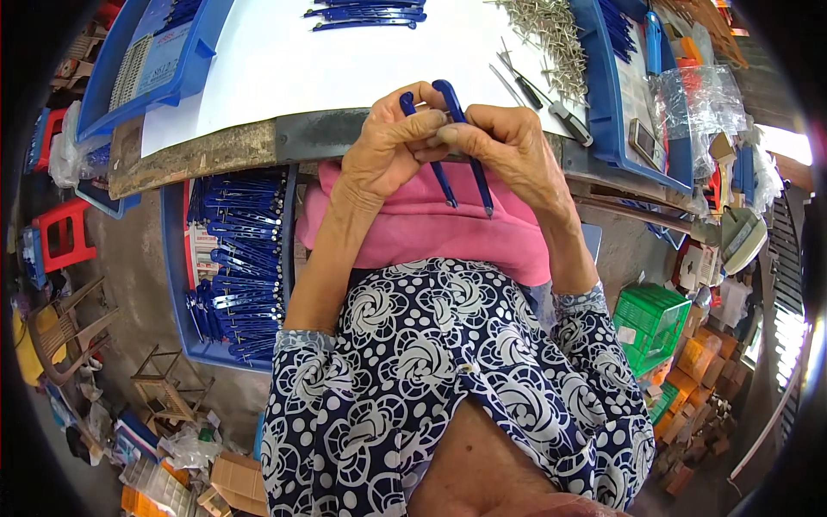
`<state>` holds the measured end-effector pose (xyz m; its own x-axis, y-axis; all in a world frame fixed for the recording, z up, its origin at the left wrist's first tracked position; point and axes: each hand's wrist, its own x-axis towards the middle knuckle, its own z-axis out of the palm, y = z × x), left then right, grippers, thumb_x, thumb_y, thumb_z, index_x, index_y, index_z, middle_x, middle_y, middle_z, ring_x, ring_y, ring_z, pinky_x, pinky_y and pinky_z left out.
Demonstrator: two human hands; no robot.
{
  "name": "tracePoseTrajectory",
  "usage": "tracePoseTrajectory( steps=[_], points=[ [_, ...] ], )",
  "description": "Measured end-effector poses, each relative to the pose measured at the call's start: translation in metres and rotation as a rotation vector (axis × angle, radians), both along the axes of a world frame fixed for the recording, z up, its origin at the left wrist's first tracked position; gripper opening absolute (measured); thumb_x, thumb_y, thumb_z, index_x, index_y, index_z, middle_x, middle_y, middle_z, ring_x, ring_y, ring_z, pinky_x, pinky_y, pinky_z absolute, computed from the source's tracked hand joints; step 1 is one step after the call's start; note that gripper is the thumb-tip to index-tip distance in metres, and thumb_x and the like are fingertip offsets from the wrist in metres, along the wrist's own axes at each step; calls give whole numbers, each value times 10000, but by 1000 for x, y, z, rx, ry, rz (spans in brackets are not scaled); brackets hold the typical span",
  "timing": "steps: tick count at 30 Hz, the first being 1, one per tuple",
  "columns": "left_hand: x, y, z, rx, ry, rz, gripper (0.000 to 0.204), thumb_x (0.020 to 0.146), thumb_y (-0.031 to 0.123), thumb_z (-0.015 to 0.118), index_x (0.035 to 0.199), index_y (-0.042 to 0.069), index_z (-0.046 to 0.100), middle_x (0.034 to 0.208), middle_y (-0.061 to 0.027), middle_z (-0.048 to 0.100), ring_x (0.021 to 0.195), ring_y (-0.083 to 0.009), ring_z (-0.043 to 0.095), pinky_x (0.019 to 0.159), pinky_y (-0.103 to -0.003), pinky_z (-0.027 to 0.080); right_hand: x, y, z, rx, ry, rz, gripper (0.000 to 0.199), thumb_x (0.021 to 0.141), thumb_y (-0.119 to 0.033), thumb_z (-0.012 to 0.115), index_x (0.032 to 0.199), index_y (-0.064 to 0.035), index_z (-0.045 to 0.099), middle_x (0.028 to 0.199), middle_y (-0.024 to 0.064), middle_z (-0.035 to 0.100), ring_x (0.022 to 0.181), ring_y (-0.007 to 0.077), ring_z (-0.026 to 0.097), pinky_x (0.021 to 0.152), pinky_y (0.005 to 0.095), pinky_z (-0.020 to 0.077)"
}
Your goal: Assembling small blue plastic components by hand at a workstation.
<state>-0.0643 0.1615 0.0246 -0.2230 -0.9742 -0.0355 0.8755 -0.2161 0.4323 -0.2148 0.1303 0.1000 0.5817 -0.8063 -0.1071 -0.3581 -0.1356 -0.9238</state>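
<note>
One white-covered desk (pixel 301 77), and at its edge two hands (pixel 383 146) (pixel 517 148) pinch two slender, glossy blue bars (pixel 442 181) (pixel 479 179), wider up top!

Looking all around the floor (pixel 138 293).
Spotting a red stool (pixel 81 234) and a wooden chair (pixel 53 332) at the left, finding an open brown box (pixel 239 482) lower down, seeing a green basket (pixel 639 332) at the right.

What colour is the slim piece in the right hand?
The slim piece is blue, clearest in the head view.
</note>
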Motion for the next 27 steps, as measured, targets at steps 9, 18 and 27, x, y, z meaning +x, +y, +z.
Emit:
tracePoseTrajectory(
  steps=[9,18,27],
  points=[
    [7,-4,28,-38,-179,-75,313,833,53,575,1097,-80,473,779,-97,576,710,-164,575,706,-262,498,-21,-11,-52,596,-525,-122,255,860,-275,588,826,-23,613,666,-17,561,470,5,344,424,154,261],
    [-2,6,37,-159,-316,-133,479,844,75,548,1255,-89,364,961,-132,583,877,-210,606,832,-297,486,-26,-3,-72,796,-752,-142,206,861,-203,576,890,1,558,679,-73,460,522,4,345,473,149,299],
    [3,9,31,-130,-311,-144,470,844,86,559,1244,-86,382,954,-122,587,880,-190,601,834,-294,488,-21,2,-73,773,-735,-142,218,873,-256,558,854,-39,556,784,-18,543,554,13,408,433,129,315]
  ],
)
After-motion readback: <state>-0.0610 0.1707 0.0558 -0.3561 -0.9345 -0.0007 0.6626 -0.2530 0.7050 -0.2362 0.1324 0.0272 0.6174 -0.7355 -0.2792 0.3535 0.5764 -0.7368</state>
